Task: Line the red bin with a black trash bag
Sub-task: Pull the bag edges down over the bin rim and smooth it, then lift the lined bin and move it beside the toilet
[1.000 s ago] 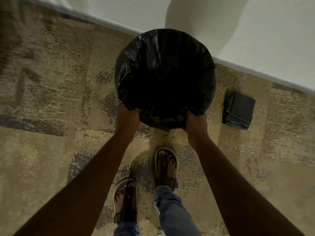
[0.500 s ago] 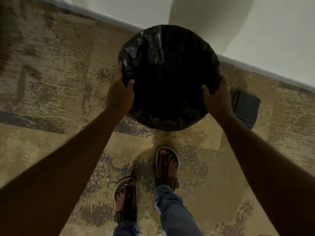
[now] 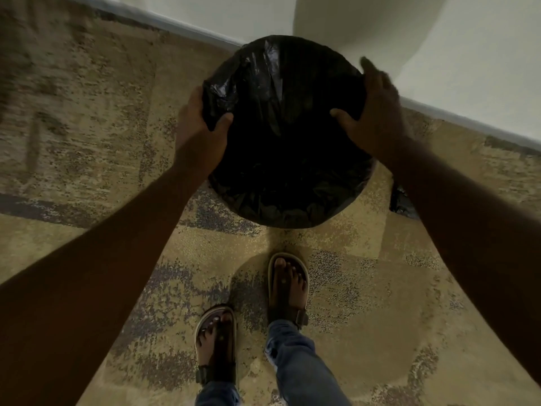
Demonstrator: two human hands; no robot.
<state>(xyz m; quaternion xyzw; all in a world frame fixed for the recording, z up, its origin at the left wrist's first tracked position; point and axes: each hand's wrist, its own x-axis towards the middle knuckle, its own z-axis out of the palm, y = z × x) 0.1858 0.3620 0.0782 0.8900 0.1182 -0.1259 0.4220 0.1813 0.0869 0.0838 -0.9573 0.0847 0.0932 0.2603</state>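
While you stand on the patterned carpet point(image 3: 87, 118) and look down, the black trash bag point(image 3: 287, 136) fills the middle of the view, close to the white wall point(image 3: 468, 39) and its baseboard. The bag is spread over a round shape and hangs down its sides all around, so no red of the bin shows anywhere; the bin itself is hidden under the plastic. The inside of the bag is only a dark hollow, and you cannot tell if anything lies in it.

Your left hand point(image 3: 202, 127) is at the left edge of the round opening. Its fingers are curled around a fold of the bag there, with the thumb point(image 3: 224, 120) pressed over the plastic on the inner side, so this hand has a firm hold of the bag at the rim. Your right hand point(image 3: 377, 112) is at the right far edge. It is more spread: the fingers lie stretched over the outside of the bag toward the wall, slightly blurred, and the thumb points inward over the top. It presses on the plastic, but whether it really pinches it you cannot tell.

Just under your right forearm, a small dark folded thing point(image 3: 402, 202) lies on the carpet beside the bag, mostly covered by the arm. Your two feet in sandals point(image 3: 288, 288) stand near the bag, on the near side.
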